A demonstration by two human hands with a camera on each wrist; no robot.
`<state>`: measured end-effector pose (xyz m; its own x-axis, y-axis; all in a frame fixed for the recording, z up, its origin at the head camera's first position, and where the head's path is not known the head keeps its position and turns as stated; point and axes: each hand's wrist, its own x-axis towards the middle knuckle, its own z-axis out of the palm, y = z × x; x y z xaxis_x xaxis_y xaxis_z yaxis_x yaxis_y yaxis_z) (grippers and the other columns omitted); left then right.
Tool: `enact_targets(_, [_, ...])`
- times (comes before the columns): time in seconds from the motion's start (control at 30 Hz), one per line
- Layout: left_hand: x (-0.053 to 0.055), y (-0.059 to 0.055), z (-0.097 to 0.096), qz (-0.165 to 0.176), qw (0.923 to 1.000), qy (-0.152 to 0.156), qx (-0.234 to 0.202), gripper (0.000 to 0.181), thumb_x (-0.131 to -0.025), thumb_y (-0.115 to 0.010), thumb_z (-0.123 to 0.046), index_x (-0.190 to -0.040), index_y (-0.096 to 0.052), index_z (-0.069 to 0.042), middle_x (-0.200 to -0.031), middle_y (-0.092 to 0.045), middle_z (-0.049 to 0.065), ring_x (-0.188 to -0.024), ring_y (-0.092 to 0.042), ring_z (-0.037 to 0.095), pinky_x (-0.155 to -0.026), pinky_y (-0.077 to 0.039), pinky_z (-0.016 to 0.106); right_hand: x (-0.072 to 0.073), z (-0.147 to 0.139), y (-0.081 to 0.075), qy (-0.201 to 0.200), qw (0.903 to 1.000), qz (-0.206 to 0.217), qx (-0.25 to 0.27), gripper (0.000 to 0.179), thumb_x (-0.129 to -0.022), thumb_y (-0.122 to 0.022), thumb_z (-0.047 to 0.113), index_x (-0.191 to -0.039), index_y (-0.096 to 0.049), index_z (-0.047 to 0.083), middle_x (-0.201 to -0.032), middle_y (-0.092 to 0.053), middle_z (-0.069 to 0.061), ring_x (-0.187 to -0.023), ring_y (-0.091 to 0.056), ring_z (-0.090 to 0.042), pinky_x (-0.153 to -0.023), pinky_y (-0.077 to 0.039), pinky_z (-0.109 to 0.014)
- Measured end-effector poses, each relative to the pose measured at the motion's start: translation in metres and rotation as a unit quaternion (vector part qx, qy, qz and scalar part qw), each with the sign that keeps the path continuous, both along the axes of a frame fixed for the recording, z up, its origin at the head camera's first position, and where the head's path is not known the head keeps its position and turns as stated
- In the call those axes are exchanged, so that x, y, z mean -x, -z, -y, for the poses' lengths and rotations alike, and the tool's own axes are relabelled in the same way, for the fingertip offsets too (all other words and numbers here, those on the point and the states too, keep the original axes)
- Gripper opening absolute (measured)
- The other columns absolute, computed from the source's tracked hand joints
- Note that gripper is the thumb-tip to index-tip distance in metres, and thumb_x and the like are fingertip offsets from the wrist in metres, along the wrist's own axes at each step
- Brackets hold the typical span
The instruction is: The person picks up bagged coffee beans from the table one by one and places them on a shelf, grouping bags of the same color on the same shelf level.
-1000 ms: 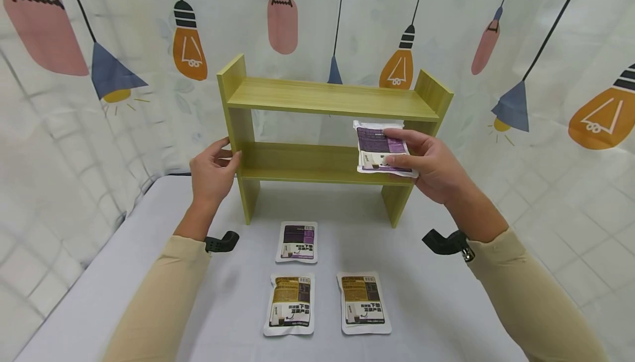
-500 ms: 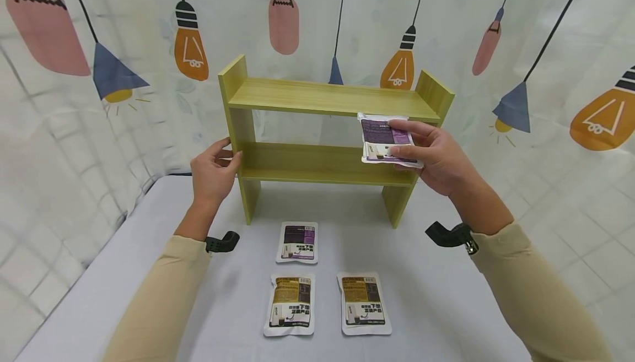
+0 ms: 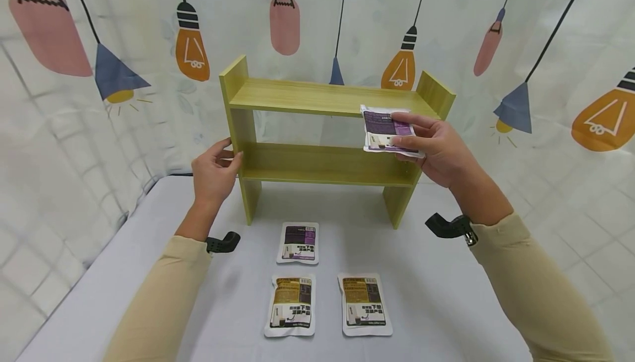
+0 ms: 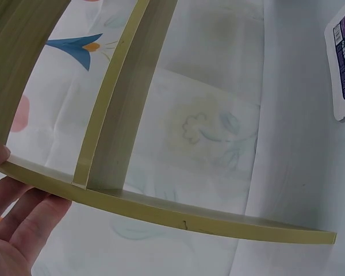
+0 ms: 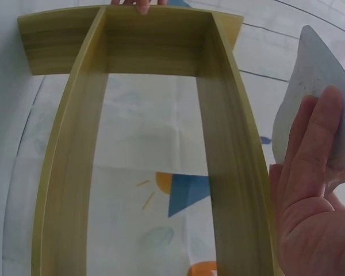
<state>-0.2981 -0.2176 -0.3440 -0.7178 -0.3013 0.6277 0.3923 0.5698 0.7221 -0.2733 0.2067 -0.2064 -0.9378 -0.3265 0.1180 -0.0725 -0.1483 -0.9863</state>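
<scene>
A two-tier yellow-green wooden shelf [image 3: 317, 97] stands upright on the table. My left hand [image 3: 214, 174] grips its left side panel [image 4: 201, 225], thumb on one face and fingers on the other. My right hand [image 3: 436, 150] pinches a white pouch with a purple label [image 3: 384, 128] in front of the shelf's right part, near the upper board's front edge. In the right wrist view, the fingers [image 5: 316, 132] lie against the plain pale back of the pouch [image 5: 310, 66]. The parts of the shelf behind this hand and pouch are hidden.
Another purple-labelled pouch [image 3: 299, 243] lies flat on the white-covered table [image 3: 223, 307], before the shelf. Nearer are two gold-labelled pouches, one at left [image 3: 291, 305] and one at right [image 3: 365, 304]. A curtain [image 3: 317, 20] printed with lamps hangs behind.
My right hand has raised the purple pouch from before the lower board to near the upper board's edge, shifting slightly right. The left hand and the pouches on the table stay put.
</scene>
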Motion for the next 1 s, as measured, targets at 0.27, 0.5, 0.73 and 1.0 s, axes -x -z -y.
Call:
enact_targets(0.27, [0.000, 0.002, 0.000, 0.001, 1.0000, 0.000, 0.001, 0.039, -0.096, -0.070, -0.017, -0.135, -0.068, -0.011, -0.103, -0.078, 0.021, -0.083, -0.076, 0.036, -0.064, -0.045, 0.002, 0.005, -0.001, -0.003, 0.013, 0.9997, 0.012, -0.015, 0.044, -0.093, -0.072, 0.006, -0.134, -0.070, 0.022, -0.137, -0.051, -0.006, -0.114, -0.060, -0.023, -0.081, -0.060, -0.022])
enact_targets(0.5, [0.000, -0.002, 0.000, -0.002, 1.0000, 0.000, 0.004, 0.039, -0.096, -0.070, -0.018, -0.135, -0.068, -0.011, -0.103, -0.078, 0.021, -0.082, -0.076, 0.036, -0.065, -0.044, 0.002, 0.009, -0.001, -0.010, 0.016, 0.9995, 0.007, -0.025, 0.046, -0.094, -0.073, 0.008, -0.138, -0.067, 0.022, -0.141, -0.046, -0.005, -0.117, -0.059, -0.024, -0.084, -0.060, -0.024])
enact_targets(0.73, [0.001, -0.002, 0.000, 0.003, 1.0000, 0.001, 0.001, 0.039, -0.097, -0.069, -0.019, -0.135, -0.068, -0.013, -0.105, -0.078, 0.020, -0.083, -0.076, 0.036, -0.065, -0.045, 0.003, 0.013, -0.002, -0.013, -0.008, 0.9999, -0.005, -0.014, 0.048, -0.095, -0.070, 0.004, -0.140, -0.065, 0.018, -0.143, -0.043, -0.006, -0.117, -0.058, -0.025, -0.086, -0.060, -0.025])
enact_targets(1.0, [0.001, 0.000, 0.000, 0.005, 1.0000, 0.000, -0.001, 0.039, -0.096, -0.069, -0.018, -0.135, -0.068, -0.013, -0.105, -0.078, 0.020, -0.084, -0.076, 0.036, -0.065, -0.045, 0.003, 0.013, -0.004, -0.014, -0.031, 0.9995, -0.001, -0.006, 0.052, -0.093, -0.069, -0.002, -0.141, -0.064, 0.015, -0.141, -0.044, -0.008, -0.115, -0.059, -0.023, -0.087, -0.060, -0.024])
